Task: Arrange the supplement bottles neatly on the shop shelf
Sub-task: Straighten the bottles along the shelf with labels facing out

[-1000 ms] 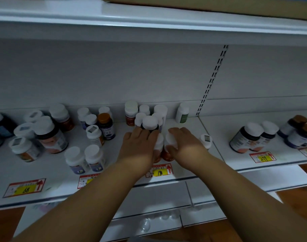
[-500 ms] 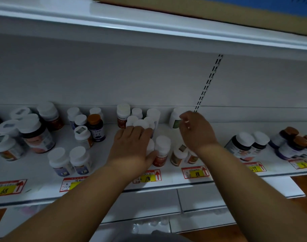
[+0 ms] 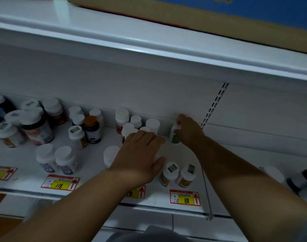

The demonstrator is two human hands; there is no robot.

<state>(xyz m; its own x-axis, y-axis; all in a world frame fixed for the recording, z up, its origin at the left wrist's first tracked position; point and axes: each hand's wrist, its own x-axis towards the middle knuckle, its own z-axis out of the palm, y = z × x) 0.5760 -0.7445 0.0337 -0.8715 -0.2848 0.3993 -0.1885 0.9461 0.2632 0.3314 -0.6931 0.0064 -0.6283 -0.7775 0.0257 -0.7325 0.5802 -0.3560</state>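
Several white-capped supplement bottles stand on the white shelf [image 3: 95, 165]. At the back wall my right hand [image 3: 188, 131] grips a white bottle with a green label [image 3: 174, 137], fingers curled over its cap. My left hand [image 3: 140, 154] lies palm down with straight fingers over a cluster of white bottles [image 3: 130, 131] in the middle, covering some of them. A white bottle [image 3: 110, 155] stands just left of that hand. Two small bottles with orange labels [image 3: 169, 173] stand by the front edge, right of my left thumb.
More bottles crowd the left: a large dark-banded one [image 3: 35, 127], an orange-capped dark bottle [image 3: 92, 129], a front pair [image 3: 55, 159]. Price tags [image 3: 185, 197] line the front rail. Another shelf [image 3: 149, 48] hangs overhead with a cardboard box. Dark bottles sit far right [image 3: 306, 179].
My right hand left the front bottles, reached to the back wall and took hold of the green-label bottle. My left hand stayed on the middle cluster. The view shifted right and upward.
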